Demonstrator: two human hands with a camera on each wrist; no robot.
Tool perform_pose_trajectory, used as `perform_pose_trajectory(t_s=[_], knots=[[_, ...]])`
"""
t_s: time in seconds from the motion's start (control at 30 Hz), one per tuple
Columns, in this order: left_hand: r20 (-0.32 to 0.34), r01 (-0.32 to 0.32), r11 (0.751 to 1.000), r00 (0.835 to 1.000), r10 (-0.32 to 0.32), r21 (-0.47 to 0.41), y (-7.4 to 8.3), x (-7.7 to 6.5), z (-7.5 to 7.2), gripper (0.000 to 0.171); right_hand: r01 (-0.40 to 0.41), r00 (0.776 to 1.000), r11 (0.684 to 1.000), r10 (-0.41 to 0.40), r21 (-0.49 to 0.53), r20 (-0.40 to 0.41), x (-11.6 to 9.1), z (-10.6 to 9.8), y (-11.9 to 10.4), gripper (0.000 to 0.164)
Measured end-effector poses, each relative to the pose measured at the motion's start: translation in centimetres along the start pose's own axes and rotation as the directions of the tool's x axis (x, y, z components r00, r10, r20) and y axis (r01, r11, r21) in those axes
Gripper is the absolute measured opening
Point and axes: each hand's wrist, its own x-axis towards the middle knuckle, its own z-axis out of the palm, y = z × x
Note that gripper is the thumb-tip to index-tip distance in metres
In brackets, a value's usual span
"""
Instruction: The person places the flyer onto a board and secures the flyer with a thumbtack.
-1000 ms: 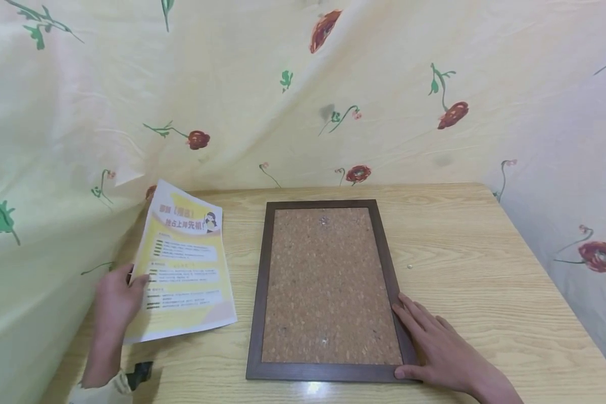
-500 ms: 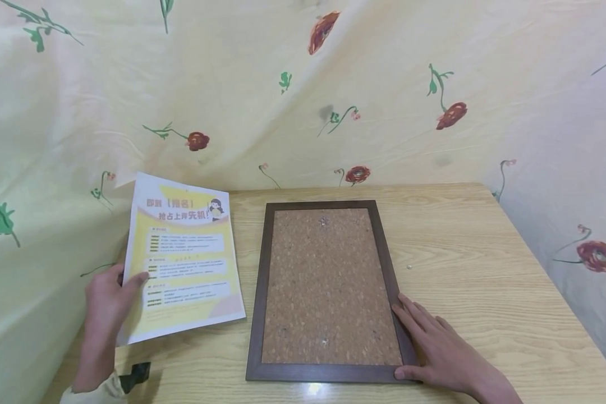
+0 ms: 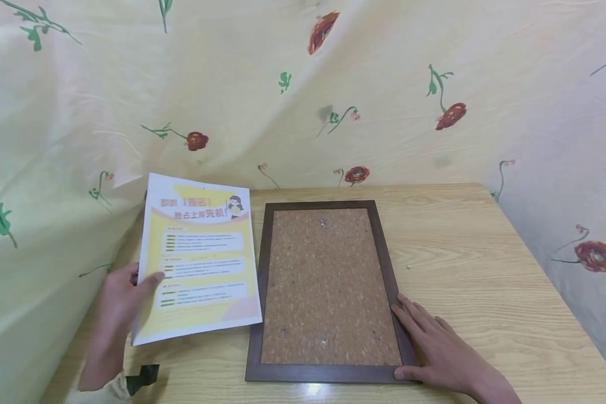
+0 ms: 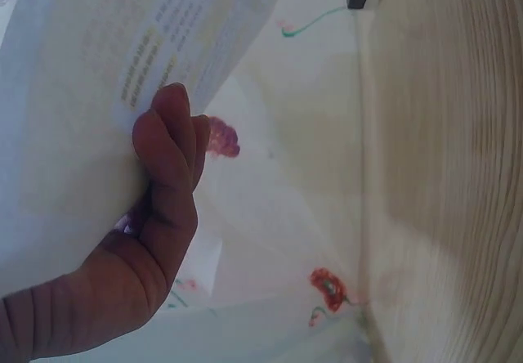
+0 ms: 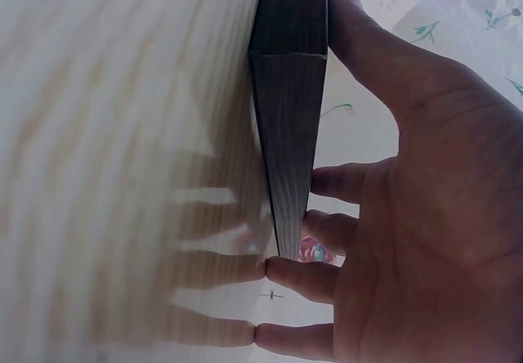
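Observation:
In the head view my left hand (image 3: 126, 300) pinches the left edge of a yellow and white printed poster (image 3: 202, 308), thumb in front and fingers behind. The poster is held up off the table, its lower right corner in front of the board's left frame. A cork board (image 3: 328, 280) with a dark brown frame lies flat in the middle. My right hand (image 3: 439, 348) rests at the board's lower right corner, its fingers stretched along the right side and its thumb at the front edge. From the right wrist, the palm (image 5: 433, 232) appears beside the dark frame edge (image 5: 290, 109).
Under everything is a wood-grain table (image 3: 464, 269). A tiny clear or shiny piece (image 3: 409, 267) lies right of the board. Several similar small shiny spots sit on the cork. Flower-patterned cloth (image 3: 262, 101) surrounds the table at the back and sides.
The poster has been lifted, turned more toward me and, after a small leftward shift, brought right until it meets the board's left frame in view. My right hand and the board have not moved.

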Motion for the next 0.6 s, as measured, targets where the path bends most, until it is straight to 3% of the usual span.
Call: perform_pose_trajectory(t_s=[0.13, 0.3, 0.6], knots=[[0.031, -0.026, 0.997, 0.999, 0.029, -0.076, 0.2, -0.1, 0.7, 0.043, -0.001, 1.000, 1.000, 0.001, -0.001, 0.001, 0.0, 0.0, 0.0, 0.108], [0.078, -0.034, 0.994, 0.996, 0.043, -0.106, 0.5, -0.2, 1.2, 0.044, -0.006, 1.000, 1.000, 0.006, 0.001, 0.003, 0.0, -0.1, -0.1, 0.108], [0.151, 0.015, 0.982, 0.988, 0.013, -0.187, 1.1, -0.5, 2.8, 0.043, -0.014, 1.000, 1.000, 0.014, 0.003, 0.010, 0.0, -0.1, -0.1, 0.108]])
